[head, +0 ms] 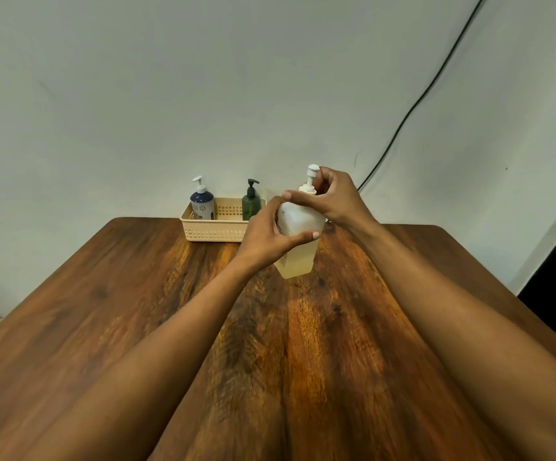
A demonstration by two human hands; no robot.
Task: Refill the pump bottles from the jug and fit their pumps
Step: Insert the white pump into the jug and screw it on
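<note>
A translucent white pump bottle [299, 254] with pale yellow liquid in its lower part stands on the wooden table [136, 311], slightly tilted. My left hand [266, 232] grips its body from the left. My right hand [334, 196] holds the white pump [312, 176] at the bottle's neck, fingers wrapped around the collar. A blue-and-white pump bottle [202, 202] and a dark green pump bottle [251, 202] stand upright in the cream basket [213, 232], both with pumps on. No jug is in view.
The basket sits at the table's far edge against a pale wall. A black cable [419, 101] runs down the wall behind my right hand. A dark opening lies at the far right, and a translucent object at the left edge, on the floor.
</note>
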